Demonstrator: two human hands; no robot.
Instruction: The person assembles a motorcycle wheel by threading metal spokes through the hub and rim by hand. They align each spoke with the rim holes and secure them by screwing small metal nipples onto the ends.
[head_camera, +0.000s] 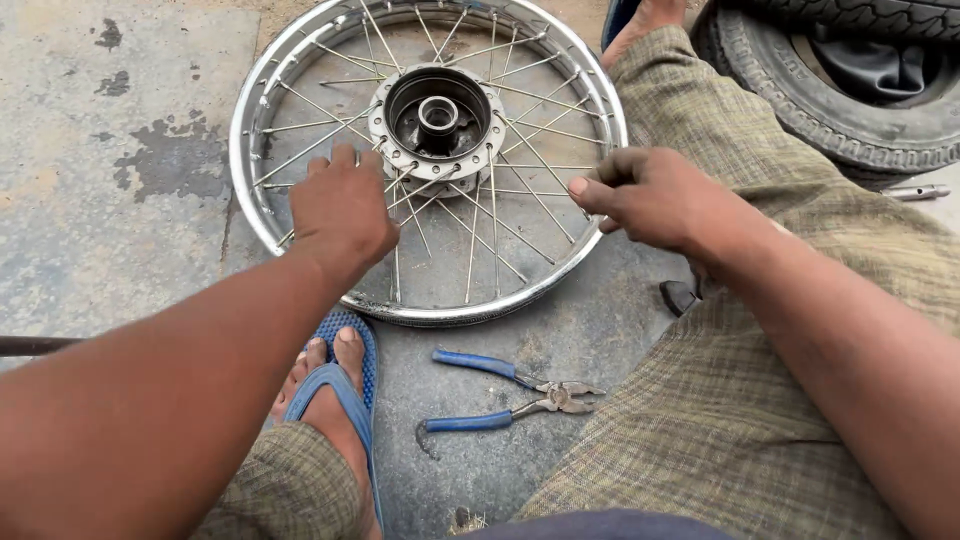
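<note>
My left forearm is reaching forward, my left hand (340, 205) lying palm-down on the spokes (470, 215) beside the hub (437, 115). My right hand (650, 195) is pinching a spoke near the rim (250, 110). The wheel is lying flat on the concrete (110, 200), pliers (510, 400) spread open beside my sandal (345, 385), a tyre (830, 90) behind my knee.

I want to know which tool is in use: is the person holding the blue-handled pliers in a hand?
No, the pliers lie open on the ground, apart from both hands, which are on the wheel's spokes.
</note>
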